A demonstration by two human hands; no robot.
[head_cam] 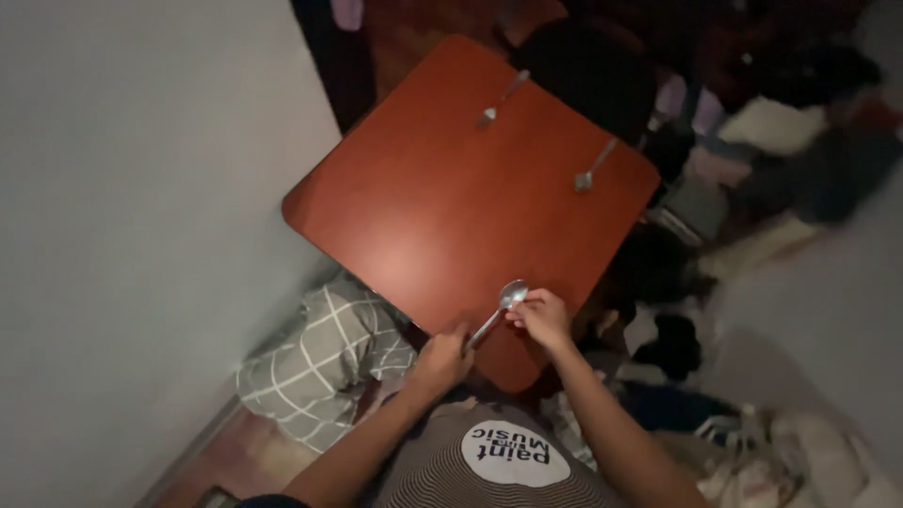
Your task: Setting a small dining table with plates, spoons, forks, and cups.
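A: Head view, looking straight down on a reddish-brown square table [442, 207], and both hands are on one spoon [499, 313] at the near edge.

B: It's set on a diagonal. The bowl points up and to the right, away from the person, and the handle runs back down-left toward the body.

A: The right hand [541, 318] sits just right of the bowl end, fingertips pinching the spoon near its neck. The left hand [440, 357] is at the handle's tail, fingers curled around it at the table's rim.

B: So each hand has one end, and neither is nearer overall. The right forearm comes in from lower right, the left from lower left, and the wrists converge on the spoon.

A: Is it flat on the wood or lifted? I can't tell; the light's dim and the handle blurs into the edge.

B: Agreed. Two more pieces of cutlery lie on the far side: a fork [500, 99] near the far corner, and a second spoon [594, 166] by the right edge. Both lie on roughly the same diagonal and are well apart from the hands.

A: There's also a checked cloth [324, 362] bunched below the table on the left, beside the pale wall [132, 216], and dark clutter off to the right.
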